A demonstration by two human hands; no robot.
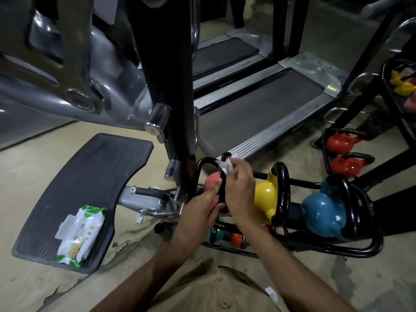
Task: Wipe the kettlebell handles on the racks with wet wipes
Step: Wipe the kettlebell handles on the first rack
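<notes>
A pink kettlebell lies at the left end of a low black rack. My left hand grips the lower part of its black handle. My right hand pinches a white wet wipe against the upper part of that handle. A yellow kettlebell and a blue kettlebell lie further right on the same rack, each with a black handle. A green and white pack of wet wipes rests on a black ribbed footplate at the left.
Two red kettlebells sit on another rack to the right, with a yellow one higher up. A black upright post stands just behind the pink kettlebell. Treadmills lie beyond. Small dumbbells sit under the rack.
</notes>
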